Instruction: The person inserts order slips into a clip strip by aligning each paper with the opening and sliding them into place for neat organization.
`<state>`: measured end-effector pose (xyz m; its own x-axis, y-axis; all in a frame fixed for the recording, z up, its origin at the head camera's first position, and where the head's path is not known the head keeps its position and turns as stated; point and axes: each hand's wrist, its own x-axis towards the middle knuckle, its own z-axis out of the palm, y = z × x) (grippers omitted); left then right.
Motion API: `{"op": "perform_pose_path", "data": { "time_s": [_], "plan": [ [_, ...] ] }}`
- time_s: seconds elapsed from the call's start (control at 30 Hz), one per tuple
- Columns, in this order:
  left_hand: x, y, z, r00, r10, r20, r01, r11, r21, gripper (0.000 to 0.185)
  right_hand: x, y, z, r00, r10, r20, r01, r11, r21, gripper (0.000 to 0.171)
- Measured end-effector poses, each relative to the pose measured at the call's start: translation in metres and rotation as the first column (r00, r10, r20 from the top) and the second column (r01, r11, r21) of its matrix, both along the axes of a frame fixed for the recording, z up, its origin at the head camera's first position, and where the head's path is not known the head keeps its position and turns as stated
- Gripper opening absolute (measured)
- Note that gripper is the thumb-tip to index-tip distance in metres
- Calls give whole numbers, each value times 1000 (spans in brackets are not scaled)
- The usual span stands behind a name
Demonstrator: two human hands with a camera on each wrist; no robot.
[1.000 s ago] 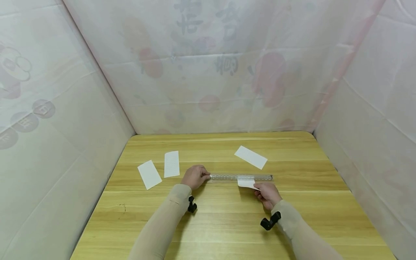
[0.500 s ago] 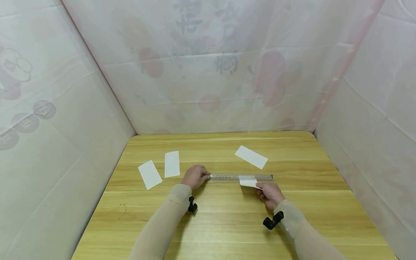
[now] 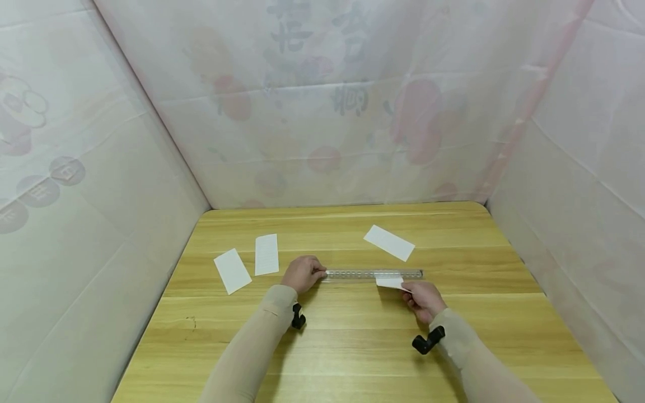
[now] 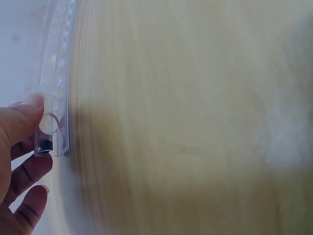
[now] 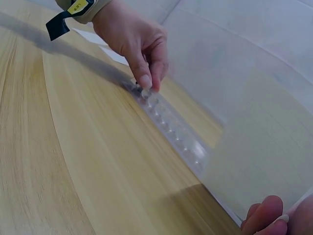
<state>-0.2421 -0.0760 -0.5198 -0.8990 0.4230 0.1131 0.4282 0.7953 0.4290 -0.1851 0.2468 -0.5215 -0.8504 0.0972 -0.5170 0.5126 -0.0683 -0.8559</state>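
Note:
A clear plastic ruler (image 3: pixel 373 274) lies across the middle of the wooden table (image 3: pixel 353 347). My left hand (image 3: pixel 313 273) holds the ruler's left end, thumb and fingertip curled onto it; in the right wrist view this left hand (image 5: pixel 146 83) pinches the ruler (image 5: pixel 176 132) at its tip. The left wrist view shows my thumb (image 4: pixel 27 115) on the ruler end (image 4: pixel 51 125). My right hand (image 3: pixel 409 292) pinches a small white paper slip (image 3: pixel 390 281), which is lifted at the near side, its far edge at the ruler. That slip (image 5: pixel 264 147) fills the right wrist view, above my fingertips (image 5: pixel 266 215).
Three more white slips lie flat on the table: two at the left (image 3: pixel 232 270) (image 3: pixel 266 253) and one behind the ruler (image 3: pixel 389 243). Pale printed sheeting (image 3: pixel 322 112) walls the table on the left, back and right. A black strap (image 3: pixel 427 340) hangs at my right wrist.
My right hand has slid a little to the right along the ruler with the slip. The left hand and the ruler have stayed put.

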Motion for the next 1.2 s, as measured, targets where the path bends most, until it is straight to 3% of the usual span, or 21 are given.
{"op": "perform_pose_path", "data": {
  "time_s": [0.27,0.53,0.8,1.2],
  "plan": [
    [-1,0,1,1000,8,13,-8,1000,-3,13,-1,8,1,1000,-14,9,14,1000,-18,23],
    [-2,-1,-1,1000,-6,-8,6,1000,-8,14,-1,15,0,1000,-6,6,6,1000,-27,30],
    [-1,-1,-1,1000,-3,-6,3,1000,-6,13,1,19,2,1000,5,11,-4,1000,-20,23],
    [0,1,-2,1000,-8,-20,7,1000,-20,15,5,28,-1,998,57,0,-57,998,19,41]
  ]
}}
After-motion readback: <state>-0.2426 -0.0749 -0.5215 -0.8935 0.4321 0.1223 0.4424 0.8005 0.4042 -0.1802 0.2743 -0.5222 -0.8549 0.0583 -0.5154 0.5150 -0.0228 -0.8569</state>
